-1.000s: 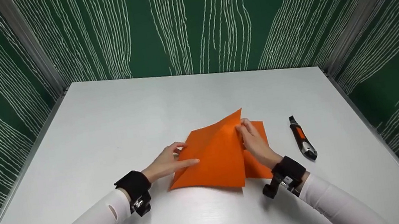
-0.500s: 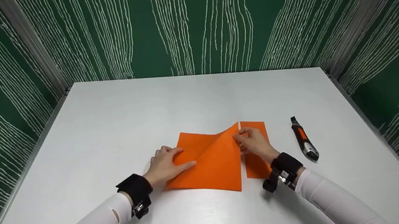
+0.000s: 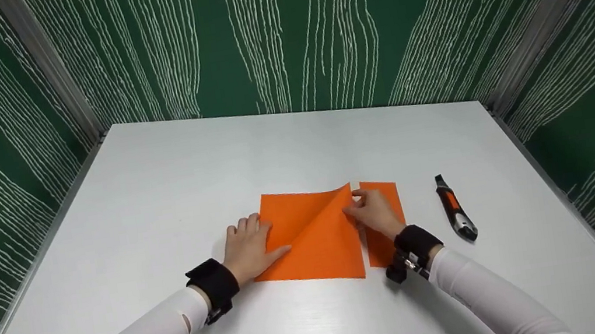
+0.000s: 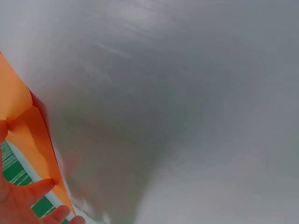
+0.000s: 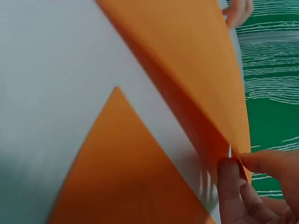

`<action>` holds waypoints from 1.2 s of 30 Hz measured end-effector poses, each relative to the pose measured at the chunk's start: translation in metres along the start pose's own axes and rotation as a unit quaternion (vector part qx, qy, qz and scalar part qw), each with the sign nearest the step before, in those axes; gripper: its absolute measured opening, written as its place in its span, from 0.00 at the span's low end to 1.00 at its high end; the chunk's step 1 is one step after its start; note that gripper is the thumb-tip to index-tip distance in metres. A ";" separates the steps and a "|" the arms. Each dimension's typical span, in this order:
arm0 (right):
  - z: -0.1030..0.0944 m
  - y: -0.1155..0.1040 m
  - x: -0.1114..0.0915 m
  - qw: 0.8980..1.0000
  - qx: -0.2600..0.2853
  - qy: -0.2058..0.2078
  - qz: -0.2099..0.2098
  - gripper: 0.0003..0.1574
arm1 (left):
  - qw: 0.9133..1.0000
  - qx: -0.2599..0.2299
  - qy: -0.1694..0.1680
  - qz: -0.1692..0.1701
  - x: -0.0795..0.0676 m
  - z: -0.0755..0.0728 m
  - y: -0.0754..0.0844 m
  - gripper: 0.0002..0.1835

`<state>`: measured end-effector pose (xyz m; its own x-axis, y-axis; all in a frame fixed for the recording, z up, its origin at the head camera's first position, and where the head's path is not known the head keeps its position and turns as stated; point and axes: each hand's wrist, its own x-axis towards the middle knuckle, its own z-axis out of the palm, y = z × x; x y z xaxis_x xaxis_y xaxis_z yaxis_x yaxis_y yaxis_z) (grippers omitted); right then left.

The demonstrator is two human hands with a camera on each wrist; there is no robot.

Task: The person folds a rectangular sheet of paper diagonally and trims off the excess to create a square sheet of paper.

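Note:
A large orange sheet of paper point(image 3: 316, 252) lies on the white table, its right edge raised and a diagonal bend running across it. My left hand point(image 3: 248, 248) rests at the sheet's left edge with fingers spread; in the left wrist view the thumb touches the orange paper point(image 4: 35, 133). My right hand point(image 3: 376, 211) pinches the raised right edge between thumb and fingers, seen closely in the right wrist view, where the orange sheet point(image 5: 187, 56) bows upward. Partly under my right hand lies a narrow orange strip of paper point(image 3: 390, 194), apart from the large sheet.
A black and orange utility knife point(image 3: 456, 208) lies on the white table point(image 3: 202, 163) to the right of the strip. Green walls point(image 3: 208, 44) with white wavy lines enclose the table at the back and sides.
The large sheet has come down flatter and shifted slightly left, with a gap opening between it and the strip. My left hand has flattened at its left edge; my right hand keeps its pinch.

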<state>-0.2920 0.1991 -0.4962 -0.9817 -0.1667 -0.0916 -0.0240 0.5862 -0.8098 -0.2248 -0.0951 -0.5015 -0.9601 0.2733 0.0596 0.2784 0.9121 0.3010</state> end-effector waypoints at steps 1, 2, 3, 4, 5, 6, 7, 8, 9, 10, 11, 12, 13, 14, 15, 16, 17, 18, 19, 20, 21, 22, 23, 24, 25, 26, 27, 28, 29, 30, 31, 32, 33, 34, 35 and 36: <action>0.001 0.000 0.000 1.000 -0.011 0.004 -0.007 0.38 | 1.000 0.005 0.000 0.000 0.001 0.001 0.000 0.39; 0.002 0.000 -0.001 1.000 -0.023 0.007 -0.014 0.39 | 1.000 0.010 -0.002 -0.002 0.001 0.001 0.001 0.40; 0.003 -0.001 -0.003 0.999 -0.031 0.010 -0.021 0.40 | 1.000 0.015 -0.004 -0.004 0.002 0.002 0.001 0.41; 0.004 -0.002 -0.004 0.999 -0.040 0.014 -0.027 0.41 | 1.000 0.016 -0.007 -0.007 0.002 0.002 0.002 0.42; 0.005 -0.003 -0.006 0.998 -0.047 0.017 -0.034 0.42 | 1.000 0.015 -0.010 -0.010 0.002 0.003 0.001 0.42; 0.006 -0.004 -0.008 0.998 -0.052 0.016 -0.044 0.42 | 1.000 0.013 -0.014 -0.013 0.002 0.003 0.001 0.43; 0.008 -0.006 -0.011 0.997 -0.057 0.014 -0.052 0.42 | 1.000 0.012 -0.016 -0.016 0.001 0.003 0.002 0.43; 0.010 -0.007 -0.014 0.996 -0.063 0.007 -0.063 0.42 | 1.000 0.010 -0.019 -0.018 0.001 0.003 0.002 0.44; 0.012 -0.009 -0.017 0.995 -0.071 -0.003 -0.075 0.42 | 1.000 0.008 -0.020 -0.018 0.001 0.004 0.002 0.44; 0.014 -0.011 -0.019 0.992 -0.086 -0.017 -0.088 0.43 | 1.000 0.004 -0.022 -0.019 0.001 0.004 0.001 0.44; 0.016 -0.013 -0.022 0.989 -0.103 -0.034 -0.101 0.43 | 1.000 0.003 -0.023 -0.020 0.001 0.004 0.001 0.44; 0.018 -0.015 -0.024 0.985 -0.124 -0.051 -0.111 0.43 | 1.000 0.002 -0.025 -0.019 0.001 0.004 0.001 0.44; 0.020 -0.016 -0.025 0.980 -0.146 -0.069 -0.118 0.44 | 0.999 0.004 -0.026 -0.018 0.001 0.005 0.000 0.44; 0.022 -0.017 -0.026 0.974 -0.170 -0.087 -0.126 0.44 | 0.999 0.006 -0.026 -0.016 0.002 0.005 0.000 0.44; 0.023 -0.018 -0.027 0.967 -0.195 -0.103 -0.130 0.44 | 0.999 0.009 -0.028 -0.015 0.002 0.006 -0.001 0.44; 0.025 -0.019 -0.028 0.961 -0.215 -0.117 -0.132 0.44 | 0.999 0.012 -0.029 -0.013 0.003 0.007 -0.001 0.44; 0.026 -0.019 -0.028 0.955 -0.232 -0.130 -0.131 0.44 | 0.999 0.016 -0.031 -0.013 0.003 0.007 -0.001 0.44; 0.027 -0.019 -0.028 0.951 -0.245 -0.140 -0.129 0.44 | 0.999 0.020 -0.031 -0.012 0.003 0.008 -0.002 0.44; 0.028 -0.019 -0.027 0.947 -0.255 -0.148 -0.127 0.44 | 0.999 0.024 -0.031 -0.011 0.004 0.008 -0.002 0.44; 0.028 -0.018 -0.027 0.944 -0.263 -0.155 -0.124 0.44 | 0.999 0.028 -0.031 -0.010 0.004 0.009 -0.002 0.45; 0.028 -0.018 -0.026 0.942 -0.269 -0.160 -0.123 0.43 | 0.999 0.032 -0.031 -0.010 0.004 0.009 -0.002 0.45; 0.029 -0.018 -0.025 0.940 -0.272 -0.163 -0.122 0.43 | 0.999 0.035 -0.031 -0.010 0.004 0.010 -0.002 0.44; 0.028 -0.017 -0.025 0.939 -0.277 -0.167 -0.120 0.43 | 0.999 0.038 -0.031 -0.009 0.004 0.010 -0.002 0.44; 0.028 -0.017 -0.024 0.938 -0.278 -0.169 -0.119 0.43 | 0.999 0.040 -0.029 -0.008 0.004 0.011 -0.003 0.44; 0.028 -0.018 -0.024 0.938 -0.277 -0.171 -0.117 0.43 | 0.999 0.043 -0.030 -0.008 0.005 0.011 -0.003 0.44; 0.027 -0.018 -0.024 0.938 -0.277 -0.173 -0.116 0.43 | 0.999 0.045 -0.031 -0.007 0.005 0.011 -0.003 0.44; 0.027 -0.019 -0.023 0.938 -0.276 -0.176 -0.115 0.44 | 0.998 0.047 -0.033 -0.006 0.005 0.011 -0.003 0.44; 0.026 -0.020 -0.023 0.939 -0.273 -0.178 -0.112 0.44 | 0.998 0.049 -0.034 -0.006 0.005 0.011 -0.004 0.44; 0.026 -0.021 -0.022 0.939 -0.271 -0.182 -0.109 0.44 | 0.998 0.049 -0.036 -0.006 0.006 0.011 -0.004 0.44; 0.025 -0.021 -0.022 0.940 -0.268 -0.183 -0.108 0.44 | 0.998 0.049 -0.037 -0.005 0.006 0.011 -0.005 0.44; 0.025 -0.022 -0.021 0.939 -0.268 -0.186 -0.105 0.44 | 0.998 0.048 -0.039 -0.005 0.006 0.012 -0.005 0.45; 0.024 -0.022 -0.020 0.939 -0.269 -0.189 -0.103 0.45 | 0.998 0.048 -0.040 -0.005 0.007 0.012 -0.006 0.45; 0.024 -0.022 -0.019 0.938 -0.271 -0.192 -0.101 0.45 | 0.998 0.047 -0.044 -0.007 0.007 0.013 -0.006 0.45; 0.023 -0.022 -0.017 0.937 -0.274 -0.195 -0.099 0.45 | 0.998 0.044 -0.046 -0.007 0.008 0.014 -0.007 0.45; 0.023 -0.021 -0.016 0.935 -0.277 -0.197 -0.098 0.45 | 0.998 0.043 -0.049 -0.007 0.008 0.014 -0.007 0.46; 0.022 -0.020 -0.015 0.935 -0.279 -0.198 -0.098 0.45 | 0.998 0.043 -0.053 -0.007 0.009 0.015 -0.008 0.46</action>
<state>-0.2726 0.1721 -0.4915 -0.8042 -0.5298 -0.2693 -0.3991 0.8172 -0.4157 -0.2354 -0.0953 -0.5172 -0.9567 0.2873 -0.0461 0.2710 0.9374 0.2187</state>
